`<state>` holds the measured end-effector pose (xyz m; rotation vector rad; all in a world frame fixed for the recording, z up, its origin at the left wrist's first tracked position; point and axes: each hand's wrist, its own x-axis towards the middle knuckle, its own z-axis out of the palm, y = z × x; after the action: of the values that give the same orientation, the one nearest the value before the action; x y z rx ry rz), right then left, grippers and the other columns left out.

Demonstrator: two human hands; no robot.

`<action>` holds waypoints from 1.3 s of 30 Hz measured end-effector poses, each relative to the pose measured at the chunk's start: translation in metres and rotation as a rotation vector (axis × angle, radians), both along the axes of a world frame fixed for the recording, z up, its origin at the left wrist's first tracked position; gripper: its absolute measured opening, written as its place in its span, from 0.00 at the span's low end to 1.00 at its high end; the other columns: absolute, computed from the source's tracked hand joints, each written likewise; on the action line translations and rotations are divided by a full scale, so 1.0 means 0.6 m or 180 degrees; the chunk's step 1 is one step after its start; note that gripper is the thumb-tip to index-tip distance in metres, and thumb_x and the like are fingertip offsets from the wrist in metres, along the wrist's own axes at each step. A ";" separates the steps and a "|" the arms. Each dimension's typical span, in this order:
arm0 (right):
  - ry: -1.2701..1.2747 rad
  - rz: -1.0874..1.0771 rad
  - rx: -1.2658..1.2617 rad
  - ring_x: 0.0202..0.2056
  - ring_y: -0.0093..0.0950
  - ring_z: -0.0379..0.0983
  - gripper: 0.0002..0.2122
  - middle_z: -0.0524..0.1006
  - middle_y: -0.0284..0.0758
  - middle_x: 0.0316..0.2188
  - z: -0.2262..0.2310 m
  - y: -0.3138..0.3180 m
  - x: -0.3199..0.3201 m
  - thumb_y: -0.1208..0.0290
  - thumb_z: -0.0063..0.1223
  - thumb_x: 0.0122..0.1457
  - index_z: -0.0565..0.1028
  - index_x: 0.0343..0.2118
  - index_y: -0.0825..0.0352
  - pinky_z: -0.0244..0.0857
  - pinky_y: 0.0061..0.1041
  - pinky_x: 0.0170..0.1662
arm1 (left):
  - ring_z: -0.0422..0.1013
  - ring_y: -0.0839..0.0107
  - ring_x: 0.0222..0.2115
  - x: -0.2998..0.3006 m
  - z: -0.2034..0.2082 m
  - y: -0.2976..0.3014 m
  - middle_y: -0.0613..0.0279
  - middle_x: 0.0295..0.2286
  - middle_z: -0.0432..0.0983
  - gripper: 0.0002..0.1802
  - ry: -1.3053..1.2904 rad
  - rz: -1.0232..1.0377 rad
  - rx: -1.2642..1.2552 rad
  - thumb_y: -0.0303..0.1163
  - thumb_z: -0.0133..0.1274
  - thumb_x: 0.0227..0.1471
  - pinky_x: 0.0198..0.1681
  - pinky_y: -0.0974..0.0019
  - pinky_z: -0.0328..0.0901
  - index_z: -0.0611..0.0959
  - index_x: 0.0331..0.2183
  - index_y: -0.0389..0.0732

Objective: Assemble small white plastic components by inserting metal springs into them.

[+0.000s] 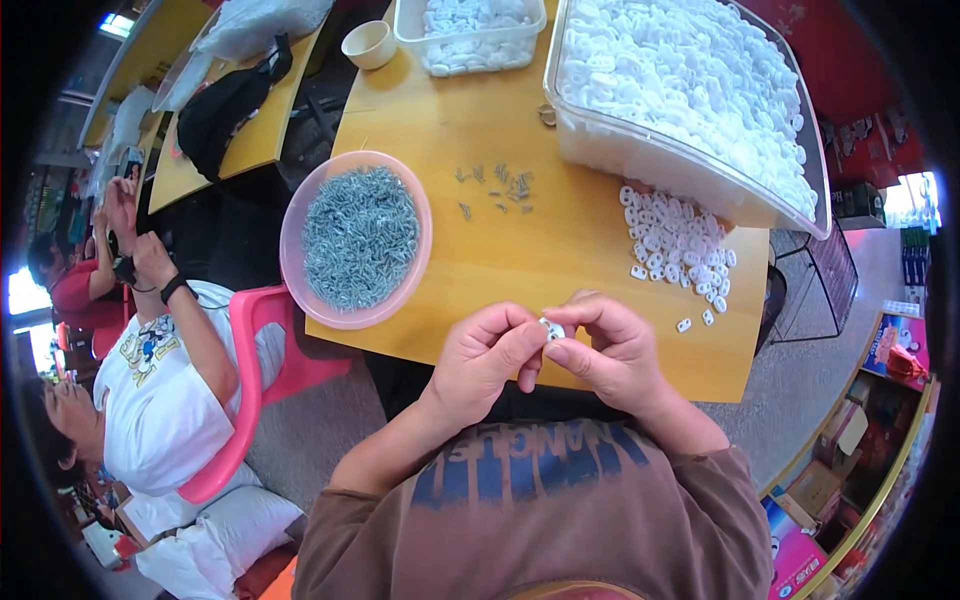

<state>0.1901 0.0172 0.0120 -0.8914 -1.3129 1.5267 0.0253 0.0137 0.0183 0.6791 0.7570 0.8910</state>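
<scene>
A small white oval plastic piece with holes (553,329) is pinched between my two hands, just over the near edge of the table. My left hand (488,362) closes on it from the left with thumb and forefinger. From the other side, my right hand (612,352) grips it between thumb and fingertips. Whether a screw is also in my fingers is too small to tell. Similar white pieces (672,240) lie in a loose pile to the right. Several metal screws (515,183) are scattered beyond my hands. To the left, a pink basin (424,262) holds a heap of screws (360,238).
A large clear bin (640,158) full of white pieces stands at the far right. At the back are a smaller tub (470,45) and a cream bowl (368,46). On the left, another person sits in a pink chair (246,400). Shelving (905,440) curves along the right.
</scene>
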 end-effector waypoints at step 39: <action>0.0903 0.2531 0.2269 0.30 0.43 0.70 0.17 0.73 0.48 0.27 0.182 -0.187 -0.262 0.56 0.46 0.45 0.76 0.26 0.67 0.63 0.38 0.32 | 0.64 0.65 0.17 0.004 -0.120 -0.034 0.62 0.19 0.68 0.08 0.4081 0.0691 0.4681 0.26 0.53 0.37 0.20 0.67 0.59 0.76 0.27 0.41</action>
<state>0.0329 -0.0947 0.1210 0.3375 -1.9134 1.4688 0.0276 -0.0069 -0.0540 2.6607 1.2190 1.0879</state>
